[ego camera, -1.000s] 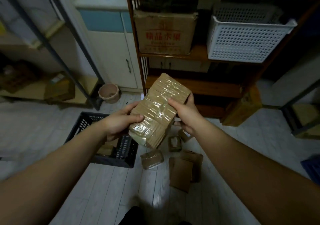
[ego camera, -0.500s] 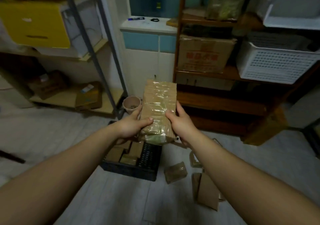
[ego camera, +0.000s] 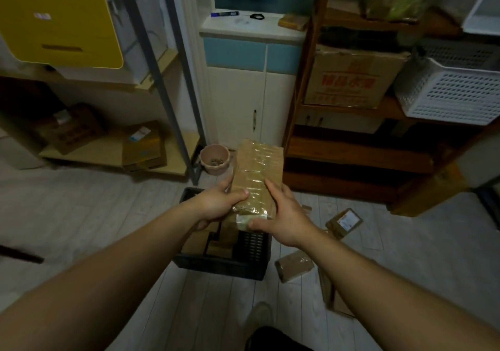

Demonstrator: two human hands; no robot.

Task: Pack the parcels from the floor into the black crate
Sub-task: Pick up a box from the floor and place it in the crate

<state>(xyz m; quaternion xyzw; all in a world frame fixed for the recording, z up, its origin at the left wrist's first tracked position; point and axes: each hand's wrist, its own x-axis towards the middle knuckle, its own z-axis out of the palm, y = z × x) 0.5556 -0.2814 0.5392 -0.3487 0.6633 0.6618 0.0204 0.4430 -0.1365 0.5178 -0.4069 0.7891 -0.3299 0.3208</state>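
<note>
A long brown parcel wrapped in clear tape (ego camera: 257,177) is held up lengthwise above the black crate (ego camera: 221,265). My left hand (ego camera: 219,204) grips its left edge, thumb on top. My right hand (ego camera: 284,215) grips its right edge and near corner. The crate stands on the floor below my hands and holds several brown parcels (ego camera: 213,242). More parcels lie on the floor to its right: a small taped one (ego camera: 295,265), one with a white label (ego camera: 345,222), and a flat one (ego camera: 328,288) partly hidden by my right forearm.
A pink pot (ego camera: 215,158) stands behind the crate beside a grey metal rack leg (ego camera: 173,112). A wooden shelf unit (ego camera: 359,158) with a cardboard box and a white basket (ego camera: 449,93) rises at the right. A white cabinet (ego camera: 243,107) is at the back.
The parcel has turned from a slant to pointing straight away from me and has come over the crate. My view has swung left, so the crate now lies under my hands.
</note>
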